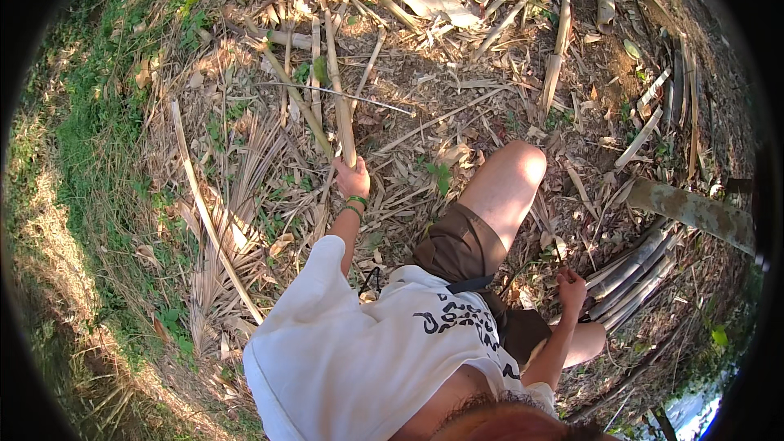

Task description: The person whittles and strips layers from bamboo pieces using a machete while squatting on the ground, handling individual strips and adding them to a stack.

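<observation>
My left hand [351,176] reaches forward, with green bands round its wrist. Its fingers are closed round the near end of a pale split bamboo piece [339,94], which runs away from me over the litter. A greenish bamboo stick [296,98] slants down to the same hand; whether I grip it too is unclear. My right hand [571,291] is closed beside my bent leg, at the lower right. Something thin and dark seems to rise from its fingers, too small to name.
Dark and pale bamboo poles [633,273] lie bundled right of my right hand. A thick mottled pole [694,214] juts in from the right. A thin straight rod [343,95] crosses the bamboo ahead. Split lengths [558,49] lie farther off; green undergrowth [106,188] borders the left.
</observation>
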`<state>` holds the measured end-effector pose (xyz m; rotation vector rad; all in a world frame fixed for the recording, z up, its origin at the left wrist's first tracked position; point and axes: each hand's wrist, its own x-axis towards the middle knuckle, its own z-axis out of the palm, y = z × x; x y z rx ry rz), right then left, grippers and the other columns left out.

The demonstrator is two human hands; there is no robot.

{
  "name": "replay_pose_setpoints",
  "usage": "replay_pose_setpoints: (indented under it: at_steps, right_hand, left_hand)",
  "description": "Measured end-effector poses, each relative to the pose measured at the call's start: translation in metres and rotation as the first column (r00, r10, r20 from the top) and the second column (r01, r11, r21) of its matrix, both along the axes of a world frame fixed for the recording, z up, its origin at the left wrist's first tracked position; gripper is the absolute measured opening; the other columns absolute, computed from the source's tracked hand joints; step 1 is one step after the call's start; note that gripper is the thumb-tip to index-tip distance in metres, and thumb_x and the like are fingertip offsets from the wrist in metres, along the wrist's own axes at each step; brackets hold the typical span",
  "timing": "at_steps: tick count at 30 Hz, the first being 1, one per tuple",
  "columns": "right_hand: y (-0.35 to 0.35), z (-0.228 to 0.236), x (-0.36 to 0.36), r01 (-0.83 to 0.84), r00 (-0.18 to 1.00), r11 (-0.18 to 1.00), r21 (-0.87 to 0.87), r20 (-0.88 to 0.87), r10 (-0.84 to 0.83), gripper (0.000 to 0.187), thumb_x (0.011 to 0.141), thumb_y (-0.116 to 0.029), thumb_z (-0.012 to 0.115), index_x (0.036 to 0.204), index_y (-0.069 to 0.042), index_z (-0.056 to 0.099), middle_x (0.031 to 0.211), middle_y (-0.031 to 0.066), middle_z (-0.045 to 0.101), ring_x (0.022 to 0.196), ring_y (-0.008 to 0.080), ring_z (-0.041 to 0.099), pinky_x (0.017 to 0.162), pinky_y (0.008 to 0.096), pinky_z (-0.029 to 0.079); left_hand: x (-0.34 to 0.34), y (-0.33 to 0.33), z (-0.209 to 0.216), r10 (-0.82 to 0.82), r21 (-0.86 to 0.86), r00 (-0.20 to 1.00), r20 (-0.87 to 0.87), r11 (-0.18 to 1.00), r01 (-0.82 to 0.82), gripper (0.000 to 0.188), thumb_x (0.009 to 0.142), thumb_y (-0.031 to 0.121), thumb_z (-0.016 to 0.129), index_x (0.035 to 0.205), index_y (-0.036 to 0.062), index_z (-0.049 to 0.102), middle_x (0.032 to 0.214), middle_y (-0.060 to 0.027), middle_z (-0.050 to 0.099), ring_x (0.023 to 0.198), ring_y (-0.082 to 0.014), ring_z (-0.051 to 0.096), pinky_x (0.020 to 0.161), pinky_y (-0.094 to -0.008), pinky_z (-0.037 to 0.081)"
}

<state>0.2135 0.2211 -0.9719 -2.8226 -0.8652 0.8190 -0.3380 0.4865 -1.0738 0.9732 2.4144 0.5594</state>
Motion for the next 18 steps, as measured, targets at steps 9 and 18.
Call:
replay_pose_setpoints:
  at_steps: [9, 18]
  right_hand:
    - [0.005, 0.022, -0.018, -0.008, 0.996, 1.000, 0.022, 0.087, 0.006, 0.047, 0.075, -0.028, 0.074, 0.116, -0.006, 0.072, 0.094, 0.0215, 0.073, 0.085, 0.0333, 0.072, 0.080, 0.0408, 0.055]
    - [0.017, 0.027, -0.021, 0.064, 0.996, 0.998, -0.006, 0.067, -0.064, 0.031, 0.077, -0.030, 0.072, 0.103, -0.013, 0.076, 0.091, 0.0225, 0.071, 0.091, 0.0399, 0.068, 0.082, 0.0465, 0.054]
  left_hand:
    - [0.005, -0.058, 0.060, -0.069, 0.346, 0.995, 0.069, 0.937, 0.041, 0.049, 0.092, 0.036, 0.069, 0.120, 0.0014, 0.049, 0.093, -0.0206, 0.066, 0.081, -0.0340, 0.066, 0.073, -0.0445, 0.050]
    - [-0.064, 0.214, 0.178, 0.014, 0.526, 0.981, -0.196, 0.846, 0.093, 0.102, 0.083, 0.056, 0.072, 0.143, -0.0129, 0.025, 0.133, -0.0326, 0.045, 0.122, -0.0413, 0.047, 0.106, -0.0471, 0.037]
